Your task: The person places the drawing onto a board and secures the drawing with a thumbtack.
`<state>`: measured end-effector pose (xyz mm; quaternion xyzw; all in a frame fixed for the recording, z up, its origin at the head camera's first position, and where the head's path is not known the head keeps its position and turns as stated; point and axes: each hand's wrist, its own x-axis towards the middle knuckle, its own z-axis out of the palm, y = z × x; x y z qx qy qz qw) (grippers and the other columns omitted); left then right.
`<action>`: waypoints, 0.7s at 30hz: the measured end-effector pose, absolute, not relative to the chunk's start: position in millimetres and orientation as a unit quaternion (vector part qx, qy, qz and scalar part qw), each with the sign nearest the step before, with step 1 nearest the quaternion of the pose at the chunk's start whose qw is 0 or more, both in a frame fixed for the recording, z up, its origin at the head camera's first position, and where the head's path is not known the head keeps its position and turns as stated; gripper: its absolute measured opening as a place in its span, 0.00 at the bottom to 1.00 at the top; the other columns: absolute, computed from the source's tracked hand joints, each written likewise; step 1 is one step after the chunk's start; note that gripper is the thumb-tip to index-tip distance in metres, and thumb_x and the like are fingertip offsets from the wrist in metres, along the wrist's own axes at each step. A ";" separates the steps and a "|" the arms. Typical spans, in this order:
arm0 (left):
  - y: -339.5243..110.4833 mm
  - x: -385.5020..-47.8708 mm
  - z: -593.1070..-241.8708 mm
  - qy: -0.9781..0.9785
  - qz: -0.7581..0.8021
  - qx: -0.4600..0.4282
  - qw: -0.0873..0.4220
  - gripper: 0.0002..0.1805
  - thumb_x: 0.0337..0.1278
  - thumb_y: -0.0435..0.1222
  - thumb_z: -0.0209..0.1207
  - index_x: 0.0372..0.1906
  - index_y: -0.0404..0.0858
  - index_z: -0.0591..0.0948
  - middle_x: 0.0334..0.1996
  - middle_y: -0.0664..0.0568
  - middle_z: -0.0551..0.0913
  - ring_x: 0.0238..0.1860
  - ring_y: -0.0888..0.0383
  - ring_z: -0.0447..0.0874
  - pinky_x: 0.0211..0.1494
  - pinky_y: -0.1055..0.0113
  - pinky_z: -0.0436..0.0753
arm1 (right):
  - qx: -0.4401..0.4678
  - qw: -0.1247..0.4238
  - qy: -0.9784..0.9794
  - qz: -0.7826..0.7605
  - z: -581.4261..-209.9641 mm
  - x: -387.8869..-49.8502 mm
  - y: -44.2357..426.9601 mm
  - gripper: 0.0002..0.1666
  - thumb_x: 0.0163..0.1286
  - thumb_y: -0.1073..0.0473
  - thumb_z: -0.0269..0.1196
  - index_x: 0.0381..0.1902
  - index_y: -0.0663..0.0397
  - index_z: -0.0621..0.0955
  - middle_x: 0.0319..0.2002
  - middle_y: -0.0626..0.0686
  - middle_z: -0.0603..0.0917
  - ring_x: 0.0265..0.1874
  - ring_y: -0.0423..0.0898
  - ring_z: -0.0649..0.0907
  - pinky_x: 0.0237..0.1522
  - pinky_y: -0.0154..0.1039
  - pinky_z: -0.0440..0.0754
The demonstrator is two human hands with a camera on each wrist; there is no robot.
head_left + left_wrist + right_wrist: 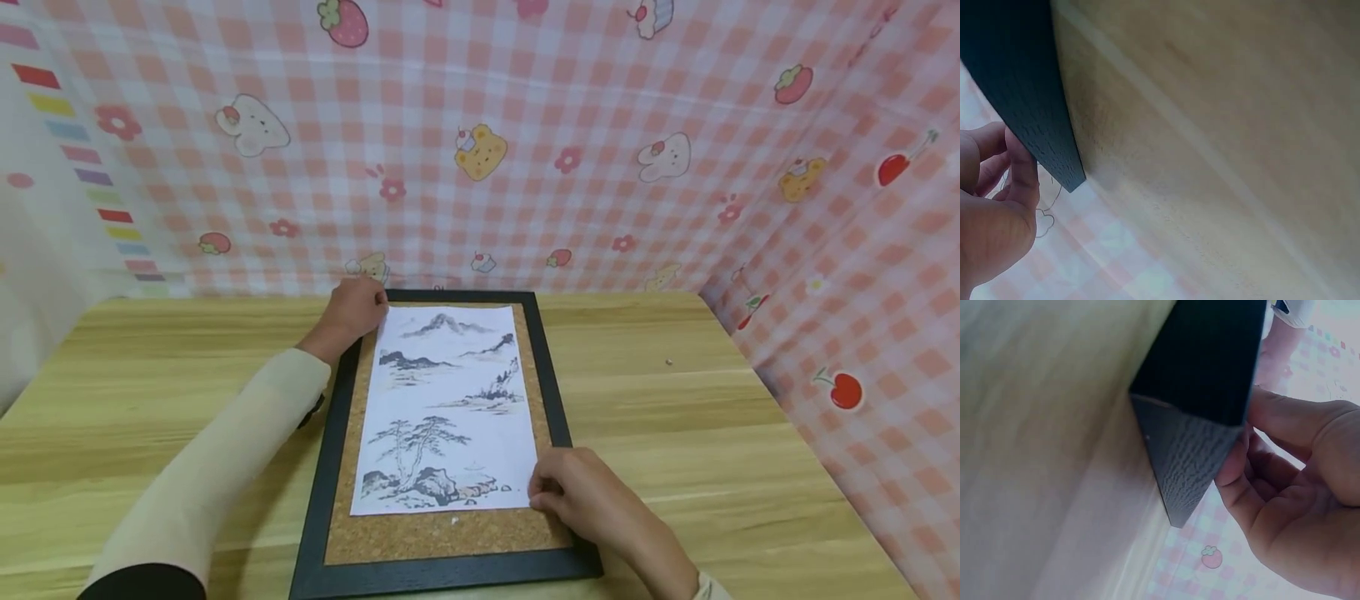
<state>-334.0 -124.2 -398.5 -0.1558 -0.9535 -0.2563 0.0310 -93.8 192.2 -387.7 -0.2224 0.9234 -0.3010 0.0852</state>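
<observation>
A sheet of white paper printed with an ink landscape of mountains and pine trees lies on a cork board. The board has a black frame. At the sheet's upper left corner, my left hand pinches the paper's edge between curled fingers and thumb. My right hand pinches the lower right corner the same way, above the frame's right side. Both wrist views show the frame's dark side close up; the paper is hidden there.
The board lies on a wood-grain table, its far end near a pink checked cloth hung behind. A tiny object lies on the table to the right. A small pale speck shows on the cork below the paper.
</observation>
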 end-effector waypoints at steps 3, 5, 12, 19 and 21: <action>-124.2 -335.7 -400.6 -0.954 -0.252 -0.160 0.041 0.18 0.70 0.28 0.50 0.21 0.37 0.78 0.19 0.47 0.76 0.19 0.54 0.64 0.29 0.58 0.67 | -0.218 0.088 0.927 -0.293 -386.0 -94.3 189.6 0.13 0.59 0.71 0.73 0.23 0.50 0.83 0.25 0.41 0.77 0.23 0.35 0.74 0.26 0.33 0.75; -124.5 -336.2 -401.1 -0.954 -0.252 -0.159 0.041 0.18 0.70 0.28 0.50 0.20 0.38 0.77 0.17 0.48 0.75 0.18 0.55 0.63 0.29 0.59 0.67 | -0.214 0.097 0.927 -0.294 -384.9 -94.4 189.2 0.13 0.58 0.71 0.73 0.22 0.50 0.83 0.24 0.41 0.77 0.22 0.35 0.73 0.25 0.33 0.75; -121.8 -335.7 -397.8 -0.957 -0.248 -0.147 0.032 0.17 0.70 0.29 0.52 0.21 0.38 0.77 0.17 0.48 0.75 0.19 0.54 0.66 0.29 0.59 0.68 | -0.215 0.138 0.914 -0.317 -383.3 -94.5 196.3 0.15 0.59 0.73 0.71 0.21 0.48 0.82 0.22 0.40 0.77 0.21 0.34 0.73 0.24 0.33 0.75; -122.0 -335.2 -396.3 -0.958 -0.246 -0.146 0.025 0.18 0.71 0.28 0.51 0.20 0.37 0.76 0.15 0.49 0.72 0.18 0.55 0.64 0.28 0.60 0.67 | -0.203 0.121 0.912 -0.337 -375.0 -95.6 204.4 0.11 0.63 0.68 0.72 0.25 0.49 0.84 0.23 0.40 0.79 0.23 0.35 0.75 0.25 0.33 0.76; -121.8 -334.7 -395.8 -0.958 -0.247 -0.146 0.022 0.18 0.70 0.28 0.51 0.20 0.37 0.76 0.14 0.49 0.72 0.18 0.55 0.63 0.28 0.60 0.67 | -0.187 0.073 0.918 -0.342 -371.3 -96.7 205.6 0.08 0.63 0.67 0.72 0.28 0.49 0.86 0.26 0.40 0.80 0.26 0.35 0.77 0.29 0.34 0.78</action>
